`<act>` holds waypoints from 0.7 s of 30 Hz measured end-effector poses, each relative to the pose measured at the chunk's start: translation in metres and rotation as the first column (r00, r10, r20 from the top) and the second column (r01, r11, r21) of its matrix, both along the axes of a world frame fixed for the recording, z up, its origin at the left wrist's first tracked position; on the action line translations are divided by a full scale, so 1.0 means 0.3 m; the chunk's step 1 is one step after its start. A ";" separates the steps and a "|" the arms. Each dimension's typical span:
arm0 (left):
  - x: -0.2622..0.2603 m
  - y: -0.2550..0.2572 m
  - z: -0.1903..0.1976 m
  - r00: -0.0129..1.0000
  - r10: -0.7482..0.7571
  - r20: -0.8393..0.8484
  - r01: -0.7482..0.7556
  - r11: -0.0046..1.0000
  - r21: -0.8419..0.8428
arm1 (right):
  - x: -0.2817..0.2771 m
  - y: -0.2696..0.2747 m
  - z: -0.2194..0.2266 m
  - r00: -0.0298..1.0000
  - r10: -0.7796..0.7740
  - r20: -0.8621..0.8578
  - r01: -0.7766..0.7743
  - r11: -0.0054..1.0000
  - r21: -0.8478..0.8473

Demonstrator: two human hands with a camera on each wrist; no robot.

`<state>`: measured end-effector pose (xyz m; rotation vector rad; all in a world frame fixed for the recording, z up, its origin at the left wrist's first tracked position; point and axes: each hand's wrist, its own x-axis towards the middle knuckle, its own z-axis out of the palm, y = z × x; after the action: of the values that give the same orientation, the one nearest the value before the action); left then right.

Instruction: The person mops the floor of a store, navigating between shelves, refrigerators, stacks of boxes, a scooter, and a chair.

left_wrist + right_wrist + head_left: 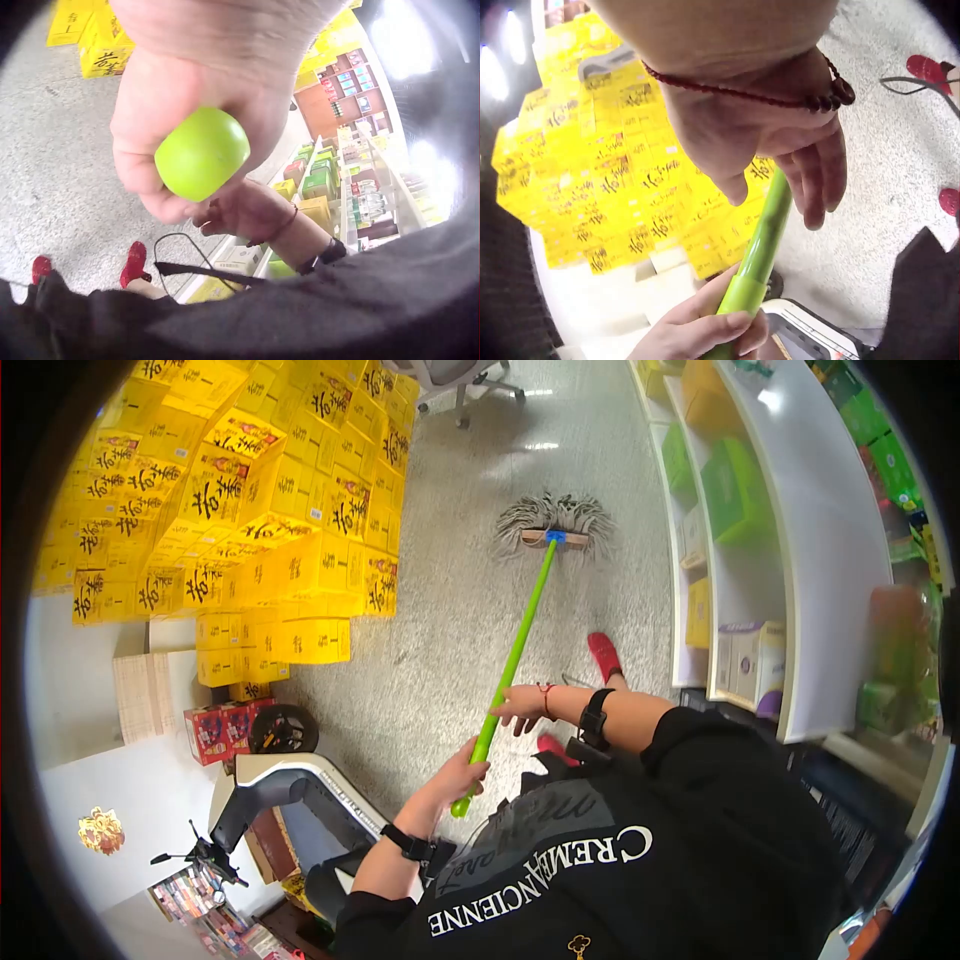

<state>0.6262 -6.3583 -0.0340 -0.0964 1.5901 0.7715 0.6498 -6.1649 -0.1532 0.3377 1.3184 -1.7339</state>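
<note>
A string mop with a grey-white head [556,520] lies spread on the floor ahead, joined by a blue clip to a bright green handle [520,635]. My left hand [455,775] grips the handle near its end, fingers wrapped round it. The rounded green end cap [202,154] sticks out of that fist in the left wrist view. Farther up the handle is my right hand [524,703], its fingers loose and not closed round it. In the right wrist view, the thumb and fingers [810,180] stand apart with the handle passing between them.
Stacked yellow cartons [290,490] line the left side. White shelves [740,560] with boxes run along the right. An office chair [450,375] stands at the far end; a scooter [300,800] is at lower left. Red shoes [604,657] show below my right arm.
</note>
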 end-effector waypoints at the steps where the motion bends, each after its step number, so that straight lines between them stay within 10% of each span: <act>1: -0.050 0.102 -0.034 0.999 -0.017 -0.028 0.017 1.000 0.000 | -0.047 0.086 -0.011 0.999 -0.050 -0.013 0.050 0.999 0.006; 8: -0.357 0.935 -0.160 0.967 -0.147 -0.210 0.181 0.971 0.158 | -0.320 0.794 -0.220 0.945 -0.224 -0.237 0.289 0.912 0.290; 12: -0.418 1.249 -0.162 0.979 -0.091 -0.184 0.131 0.967 0.220 | -0.411 1.080 -0.030 0.916 -0.384 -0.119 0.398 0.821 0.409; 17: -0.433 1.262 -0.169 0.961 -0.161 -0.223 0.202 0.964 0.174 | -0.405 1.113 -0.101 0.945 -0.289 -0.152 0.326 0.812 0.485; 18: -0.423 1.214 -0.195 0.953 -0.184 -0.239 0.228 0.958 0.174 | -0.386 1.093 -0.298 0.828 0.205 -0.523 0.171 0.795 0.582; 20: -0.395 1.101 -0.212 0.957 -0.192 -0.217 0.217 0.972 0.095 | -0.352 0.987 -0.357 0.806 0.224 -0.548 0.151 0.817 0.556; 21: -0.376 1.028 -0.217 0.957 -0.190 -0.219 0.211 0.975 0.073 | -0.341 0.930 -0.255 0.943 -0.030 -0.331 0.181 0.882 0.435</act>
<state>0.5134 -6.0498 -0.0993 0.2209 1.7292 0.7142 0.5477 -5.8858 -0.2297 0.4167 1.9910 -1.5905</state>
